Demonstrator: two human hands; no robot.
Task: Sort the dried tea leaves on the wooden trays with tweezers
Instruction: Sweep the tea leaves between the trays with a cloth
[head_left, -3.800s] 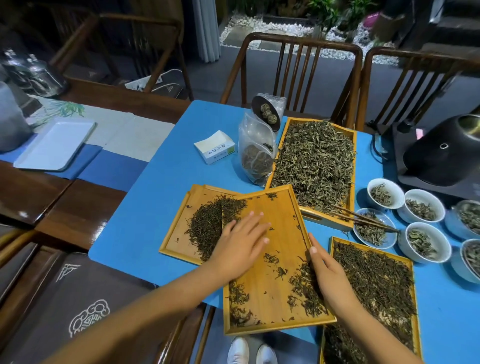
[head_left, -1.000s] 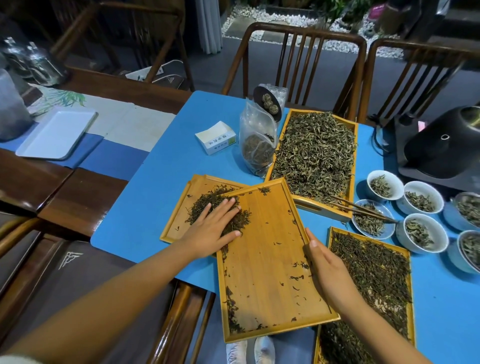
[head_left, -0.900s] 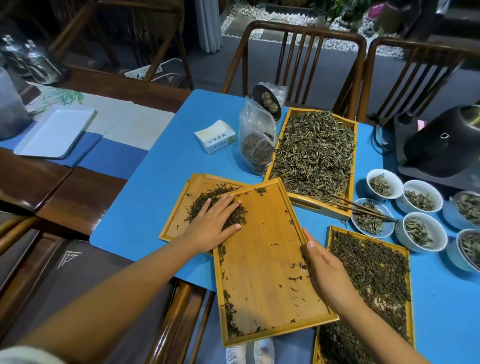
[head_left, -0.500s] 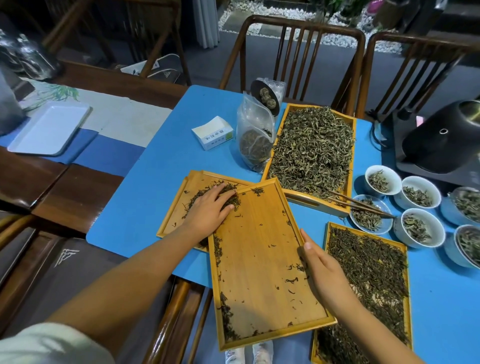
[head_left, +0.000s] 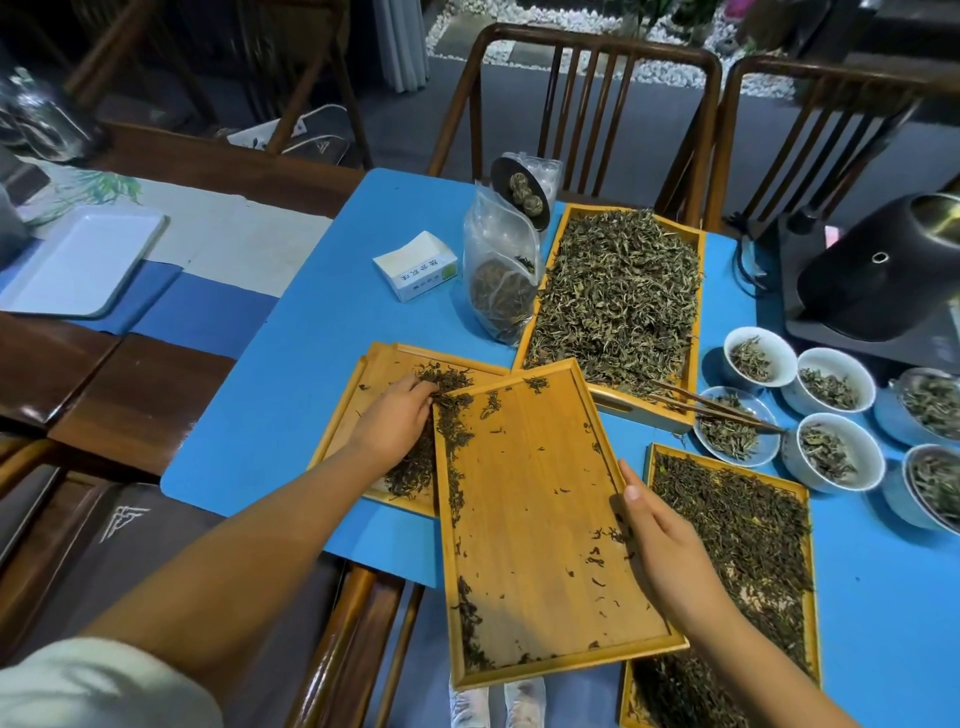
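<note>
Two wooden chairs (head_left: 582, 98) are seen behind the blue counter (head_left: 311, 332), and a black kettle (head_left: 883, 265) stands at its right edge. Four wooden trays are counted: a far tray (head_left: 693, 291) heaped with pale tea leaves (head_left: 618, 291), a near-right tray (head_left: 802, 519) covered with dark leaves, a left tray (head_left: 374, 374), and an almost bare middle tray (head_left: 540, 519) tilted over the left tray's edge, hiding part of it. Six white bowls (head_left: 758, 358) with small leaf portions are grouped at the right. One clear bag (head_left: 498, 270) and one small white box (head_left: 415, 265) stand beside the far tray. One pair of tweezers (head_left: 711, 410) lies untouched across the far tray's corner and a bowl. The left hand (head_left: 395, 421) rests on a dark leaf pile (head_left: 415, 467) in the left tray, fingers curled loosely into the leaves. The right hand (head_left: 670, 556) holds the middle tray's right rim, fingers underneath, thumb on top.
</note>
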